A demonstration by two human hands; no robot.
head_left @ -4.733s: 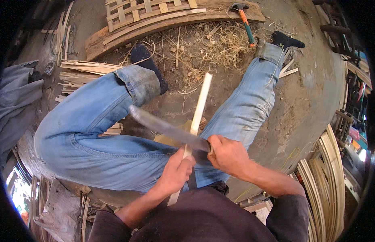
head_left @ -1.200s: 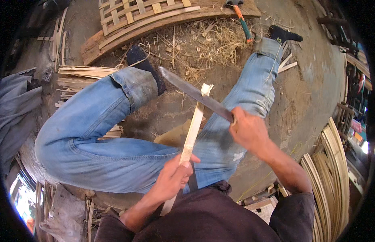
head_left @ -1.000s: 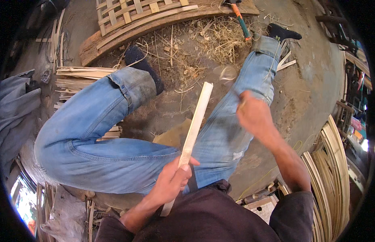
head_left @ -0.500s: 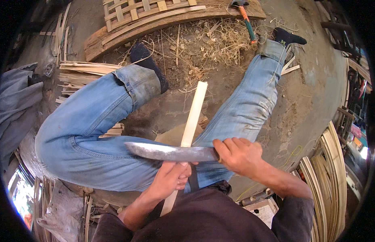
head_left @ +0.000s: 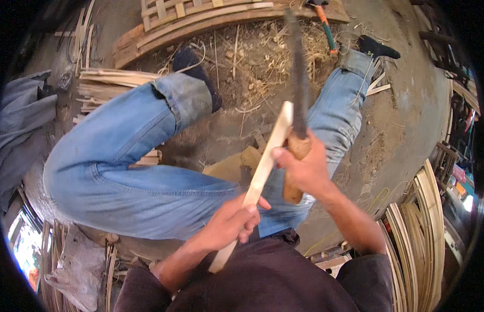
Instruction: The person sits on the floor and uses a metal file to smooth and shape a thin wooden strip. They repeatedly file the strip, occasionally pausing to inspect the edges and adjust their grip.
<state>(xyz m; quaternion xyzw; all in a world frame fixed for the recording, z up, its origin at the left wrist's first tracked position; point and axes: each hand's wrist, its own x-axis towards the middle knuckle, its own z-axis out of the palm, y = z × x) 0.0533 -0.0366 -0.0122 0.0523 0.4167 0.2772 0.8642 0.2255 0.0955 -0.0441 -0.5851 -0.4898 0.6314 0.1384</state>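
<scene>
A pale bamboo strip [head_left: 263, 169] slants up and away from my lap, its far end near the middle of the view. My left hand [head_left: 227, 222] is closed around its lower part, with the index finger partly stretched out. My right hand [head_left: 308, 169] grips the wooden handle of a machete [head_left: 299, 78]. The dark blade points away from me, roughly upright in the picture and smeared by motion. My right thumb lies at the strip's edge; whether it presses on it I cannot tell.
My legs in blue jeans [head_left: 122, 135] frame the floor. Ahead lie a plank [head_left: 126, 53] bearing a woven lattice [head_left: 171, 9], a hammer [head_left: 326, 28] and shavings [head_left: 273, 67]. Split strips [head_left: 117, 78] lie at the left; long strips [head_left: 426, 229] stand at the right.
The machete has swung from lying across the strip to pointing away from me, beside the strip's far end. The strip now leans more to the right, and my right hand has risen slightly.
</scene>
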